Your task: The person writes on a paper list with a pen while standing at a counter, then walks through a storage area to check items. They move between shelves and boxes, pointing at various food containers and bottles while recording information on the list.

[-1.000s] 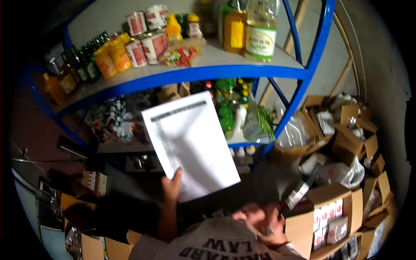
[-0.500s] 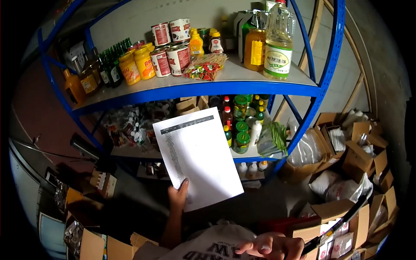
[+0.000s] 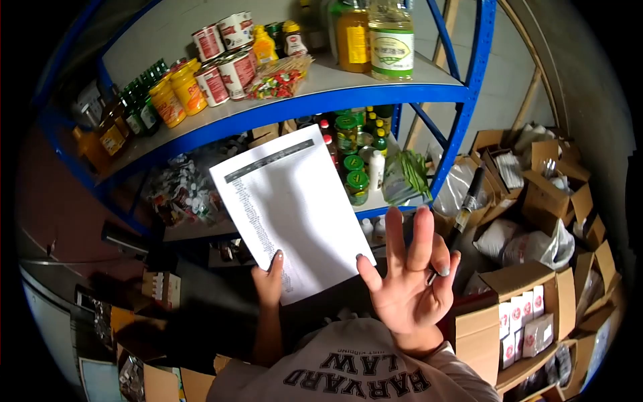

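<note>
My left hand [image 3: 269, 287] grips a white printed sheet [image 3: 308, 228] by its lower left edge, thumb on top. The page is tilted; it has a dark header bar and a column of tiny text too small to read. To the right of the page, my right hand [image 3: 412, 288] is raised palm up, pinching a black pen [image 3: 467, 204] between thumb and index finger while the other fingers spread apart. The pen points up and to the right. Behind the sheet stands a blue-framed shelf [image 3: 288, 110].
The upper shelf bears red-and-white cans [image 3: 213, 86], yellow jars [image 3: 187, 89], a bag of decorated picks [image 3: 280, 79] and a large clear bottle [image 3: 392, 47]. Green-lidded jars [image 3: 357, 181] stand below. At right are open cartons [image 3: 562, 191] and a box of white packets [image 3: 479, 335].
My right hand has risen from the bottom edge to beside the sheet, bringing the pen up. The view has shifted, so the shelf sits higher and further left.
</note>
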Action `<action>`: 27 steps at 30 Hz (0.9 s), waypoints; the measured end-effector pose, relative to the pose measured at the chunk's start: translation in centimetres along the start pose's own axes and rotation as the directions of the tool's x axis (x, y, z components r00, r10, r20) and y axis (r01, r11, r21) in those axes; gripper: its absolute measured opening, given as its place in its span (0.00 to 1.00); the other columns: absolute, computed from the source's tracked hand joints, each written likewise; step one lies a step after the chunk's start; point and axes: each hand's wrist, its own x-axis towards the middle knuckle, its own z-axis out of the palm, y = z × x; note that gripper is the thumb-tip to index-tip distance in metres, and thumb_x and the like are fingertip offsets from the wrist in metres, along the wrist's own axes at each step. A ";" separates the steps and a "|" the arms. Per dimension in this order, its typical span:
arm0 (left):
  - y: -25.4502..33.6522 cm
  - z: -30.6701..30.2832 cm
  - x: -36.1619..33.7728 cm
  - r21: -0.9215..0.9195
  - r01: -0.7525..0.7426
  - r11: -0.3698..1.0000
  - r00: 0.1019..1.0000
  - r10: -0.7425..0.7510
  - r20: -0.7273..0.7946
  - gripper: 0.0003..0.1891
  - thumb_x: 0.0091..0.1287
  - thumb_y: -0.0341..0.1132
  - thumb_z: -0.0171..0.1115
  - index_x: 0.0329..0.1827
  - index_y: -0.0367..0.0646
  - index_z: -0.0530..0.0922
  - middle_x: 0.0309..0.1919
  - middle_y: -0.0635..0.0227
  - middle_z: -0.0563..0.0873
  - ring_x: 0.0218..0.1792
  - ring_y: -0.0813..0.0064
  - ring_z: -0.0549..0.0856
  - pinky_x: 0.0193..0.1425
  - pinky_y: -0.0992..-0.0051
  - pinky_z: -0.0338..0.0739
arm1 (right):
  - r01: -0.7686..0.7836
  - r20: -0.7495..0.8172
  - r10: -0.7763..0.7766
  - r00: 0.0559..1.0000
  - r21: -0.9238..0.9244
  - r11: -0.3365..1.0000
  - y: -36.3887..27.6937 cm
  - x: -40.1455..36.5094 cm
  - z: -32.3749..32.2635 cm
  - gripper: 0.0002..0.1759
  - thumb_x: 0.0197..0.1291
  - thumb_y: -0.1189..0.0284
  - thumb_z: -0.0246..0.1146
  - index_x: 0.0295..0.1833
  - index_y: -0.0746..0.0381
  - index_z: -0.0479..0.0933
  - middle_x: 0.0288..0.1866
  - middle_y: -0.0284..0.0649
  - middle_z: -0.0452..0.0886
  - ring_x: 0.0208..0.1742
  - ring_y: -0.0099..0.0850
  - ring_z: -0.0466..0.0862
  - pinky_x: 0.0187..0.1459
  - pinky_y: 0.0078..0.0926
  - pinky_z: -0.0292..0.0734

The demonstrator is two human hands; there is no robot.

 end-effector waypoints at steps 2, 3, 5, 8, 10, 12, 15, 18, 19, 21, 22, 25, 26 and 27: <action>1.0 0.4 -0.1 -0.027 -0.020 0.999 1.000 0.020 -0.020 0.08 0.57 0.28 0.57 0.31 0.28 0.76 0.20 0.74 0.76 0.22 0.88 0.70 0.26 0.85 0.64 | 0.024 0.006 -0.024 1.000 -0.009 1.000 -0.3 0.2 -0.2 0.15 0.63 0.55 0.34 0.33 0.53 0.57 0.68 0.40 0.40 0.69 0.32 0.29 0.64 0.50 0.39; 1.0 0.3 -0.3 -0.019 -0.014 1.000 1.000 0.013 -0.020 0.08 0.57 0.28 0.57 0.32 0.28 0.76 0.20 0.74 0.76 0.22 0.88 0.70 0.26 0.85 0.64 | 0.030 0.000 -0.030 1.000 -0.017 0.999 -0.4 0.2 -0.2 0.15 0.63 0.56 0.34 0.33 0.53 0.57 0.68 0.40 0.40 0.69 0.32 0.29 0.64 0.50 0.39; 1.2 0.4 -0.4 -0.029 -0.032 0.999 0.999 0.032 -0.024 0.08 0.57 0.27 0.57 0.34 0.27 0.75 0.23 0.71 0.78 0.25 0.86 0.72 0.29 0.85 0.66 | 0.038 -0.009 -0.038 0.999 -0.012 0.999 -0.5 0.2 -0.1 0.15 0.63 0.56 0.34 0.33 0.54 0.57 0.69 0.40 0.39 0.69 0.32 0.28 0.64 0.49 0.39; 1.2 0.5 -0.6 -0.023 -0.058 0.998 0.998 0.057 -0.023 0.09 0.57 0.27 0.56 0.35 0.27 0.75 0.25 0.69 0.79 0.26 0.85 0.73 0.32 0.84 0.67 | 0.046 0.009 -0.046 0.999 0.014 0.999 -0.7 0.2 0.1 0.14 0.63 0.56 0.35 0.34 0.54 0.57 0.69 0.40 0.38 0.69 0.32 0.28 0.64 0.49 0.38; 1.1 0.3 -0.7 -0.002 -0.058 0.998 0.998 0.058 -0.016 0.09 0.57 0.27 0.57 0.35 0.27 0.75 0.26 0.68 0.79 0.27 0.85 0.74 0.32 0.84 0.68 | 0.042 0.051 -0.043 0.998 0.015 0.999 -0.8 0.1 -0.1 0.14 0.63 0.57 0.35 0.34 0.54 0.57 0.69 0.40 0.37 0.69 0.32 0.27 0.64 0.49 0.38; 1.1 0.1 -0.7 0.016 -0.053 0.998 0.999 0.053 -0.007 0.09 0.57 0.27 0.57 0.35 0.27 0.75 0.26 0.68 0.79 0.27 0.85 0.74 0.32 0.83 0.68 | 0.026 0.075 -0.025 0.997 -0.012 1.000 -0.9 0.1 -0.2 0.14 0.64 0.57 0.34 0.34 0.53 0.57 0.68 0.35 0.40 0.69 0.31 0.28 0.64 0.51 0.37; 1.2 0.1 -0.7 0.016 -0.047 0.999 0.999 0.047 -0.002 0.09 0.57 0.27 0.57 0.35 0.27 0.75 0.25 0.69 0.79 0.27 0.84 0.74 0.31 0.83 0.68 | -0.028 0.149 0.035 0.988 -0.053 0.998 -1.3 0.1 -0.4 0.14 0.64 0.57 0.34 0.32 0.52 0.57 0.67 0.27 0.47 0.69 0.30 0.35 0.63 0.54 0.38; 0.8 -0.1 -1.1 0.010 -0.011 1.000 1.000 0.011 0.001 0.09 0.56 0.27 0.57 0.34 0.27 0.75 0.24 0.70 0.79 0.26 0.85 0.74 0.30 0.82 0.69 | -0.072 0.308 0.082 0.948 -0.043 0.996 -1.3 -1.3 -0.7 0.13 0.63 0.58 0.37 0.32 0.54 0.59 0.66 0.30 0.51 0.68 0.32 0.41 0.63 0.54 0.40; 0.4 -0.4 -1.3 0.019 0.018 1.000 1.000 -0.018 0.017 0.08 0.56 0.27 0.57 0.34 0.28 0.75 0.24 0.70 0.79 0.26 0.85 0.74 0.30 0.81 0.69 | -0.069 0.344 0.082 0.935 -0.052 0.996 -1.3 -1.8 -0.1 0.13 0.63 0.59 0.37 0.32 0.54 0.59 0.65 0.32 0.52 0.67 0.33 0.42 0.63 0.54 0.40; 0.9 0.0 -0.9 -0.030 -0.009 1.000 1.000 0.009 -0.026 0.07 0.55 0.27 0.57 0.33 0.30 0.76 0.24 0.71 0.79 0.25 0.85 0.74 0.30 0.80 0.70 | -0.063 0.403 0.077 0.912 -0.049 0.997 -1.3 -2.4 1.1 0.12 0.63 0.60 0.38 0.33 0.55 0.60 0.64 0.34 0.54 0.65 0.35 0.46 0.63 0.53 0.40; 0.6 0.0 -0.8 -0.003 -0.036 0.999 0.999 0.036 -0.023 0.07 0.55 0.27 0.57 0.33 0.31 0.76 0.23 0.71 0.79 0.25 0.84 0.74 0.30 0.81 0.70 | -0.062 0.424 0.072 0.903 -0.037 0.997 -1.2 -2.5 1.7 0.12 0.63 0.61 0.39 0.33 0.56 0.61 0.63 0.35 0.55 0.65 0.36 0.47 0.63 0.53 0.40; 0.4 -0.5 -1.1 0.008 0.019 1.000 1.000 -0.019 0.021 0.06 0.55 0.28 0.58 0.31 0.32 0.77 0.23 0.70 0.80 0.25 0.85 0.75 0.31 0.82 0.70 | -0.048 0.450 0.040 0.892 0.007 0.999 -0.7 -2.3 2.6 0.11 0.62 0.63 0.41 0.34 0.57 0.63 0.61 0.39 0.58 0.62 0.39 0.52 0.63 0.53 0.41; 0.4 -0.2 -1.0 -0.008 -0.043 0.999 0.999 0.043 -0.001 0.06 0.55 0.28 0.59 0.30 0.32 0.77 0.21 0.71 0.80 0.24 0.86 0.75 0.28 0.83 0.69 | -0.047 0.453 0.035 0.891 0.015 0.999 -0.7 -2.2 2.8 0.11 0.62 0.63 0.41 0.34 0.58 0.63 0.60 0.40 0.59 0.61 0.40 0.54 0.63 0.53 0.41; 0.7 -0.3 -0.9 0.015 -0.052 0.999 0.999 0.052 -0.003 0.06 0.55 0.28 0.59 0.30 0.32 0.77 0.20 0.71 0.80 0.23 0.86 0.75 0.28 0.83 0.69 | -0.046 0.455 0.030 0.890 0.024 0.999 -0.7 -2.1 2.9 0.11 0.62 0.64 0.42 0.34 0.58 0.64 0.59 0.41 0.60 0.61 0.41 0.56 0.62 0.52 0.41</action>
